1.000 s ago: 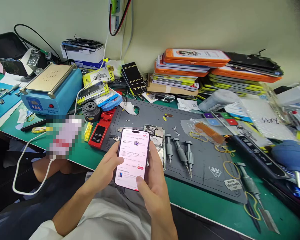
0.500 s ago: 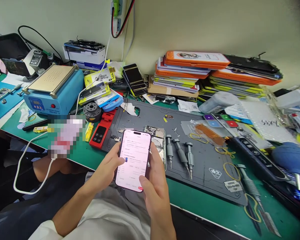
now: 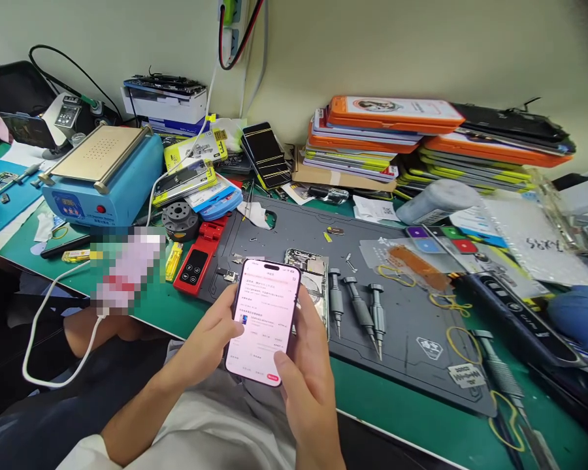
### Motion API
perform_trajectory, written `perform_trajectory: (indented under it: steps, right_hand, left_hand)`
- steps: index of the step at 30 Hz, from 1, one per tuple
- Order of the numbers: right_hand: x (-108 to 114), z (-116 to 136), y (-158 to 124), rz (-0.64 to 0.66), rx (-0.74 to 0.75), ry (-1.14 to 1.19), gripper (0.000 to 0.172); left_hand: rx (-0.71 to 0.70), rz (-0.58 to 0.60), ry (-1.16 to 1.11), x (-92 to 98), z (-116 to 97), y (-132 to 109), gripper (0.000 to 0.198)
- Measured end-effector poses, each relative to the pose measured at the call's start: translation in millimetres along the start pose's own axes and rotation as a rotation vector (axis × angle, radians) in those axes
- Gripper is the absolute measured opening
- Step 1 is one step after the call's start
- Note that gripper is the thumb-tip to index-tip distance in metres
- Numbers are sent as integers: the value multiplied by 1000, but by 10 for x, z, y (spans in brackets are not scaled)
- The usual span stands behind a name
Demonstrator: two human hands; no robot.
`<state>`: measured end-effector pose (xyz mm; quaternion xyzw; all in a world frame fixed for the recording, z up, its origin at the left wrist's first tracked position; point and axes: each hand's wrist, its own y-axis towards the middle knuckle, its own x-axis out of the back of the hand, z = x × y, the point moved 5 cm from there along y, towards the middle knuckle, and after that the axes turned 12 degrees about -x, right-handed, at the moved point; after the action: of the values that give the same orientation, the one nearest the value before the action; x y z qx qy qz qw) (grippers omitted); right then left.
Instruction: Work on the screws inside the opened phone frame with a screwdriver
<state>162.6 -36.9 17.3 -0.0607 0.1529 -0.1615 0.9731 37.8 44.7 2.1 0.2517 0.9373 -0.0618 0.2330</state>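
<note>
A smartphone point(image 3: 262, 313) with a lit, mostly white page of text is held upright over my lap, at the bench's front edge. My left hand point(image 3: 215, 336) grips its left side, the thumb lying at the screen's edge. Around its right side is my right hand point(image 3: 306, 359), with the thumb over the lower right of the screen. Behind it, partly hidden, an opened phone point(image 3: 318, 267) with bare inner parts lies on the grey work mat point(image 3: 406, 352). Several grey screwdrivers point(image 3: 357, 307) lie just right of that opened phone.
A blue separator machine point(image 3: 102, 176) stands at the left. Nearer are a red device point(image 3: 195, 264) and a blurred-out phone point(image 3: 127, 271) on a white cable. Orange cases point(image 3: 392, 112) are stacked at the back. A black pen-shaped tool point(image 3: 514, 320) and rubber bands lie right.
The page on the smartphone, earlier overlapped by a sliding layer, now fills the screen. The view has shifted slightly; both hands keep their hold.
</note>
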Motion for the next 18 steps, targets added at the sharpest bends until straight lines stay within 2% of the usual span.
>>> perform_trajectory:
  steps: [5,11,18]
  right_hand:
    - [42,-47,-20,-67,-45,-19,61]
    - [26,-27,-76,-119,-155,-5,72]
    - [-22,55,-137,-129,-208,-35,65]
  left_hand:
    - [31,0,-17,-27,-27,-18,52]
    - [87,1,-37,-100,-90,-25,53]
    - [91,22,-41,-125,-136,-46,55]
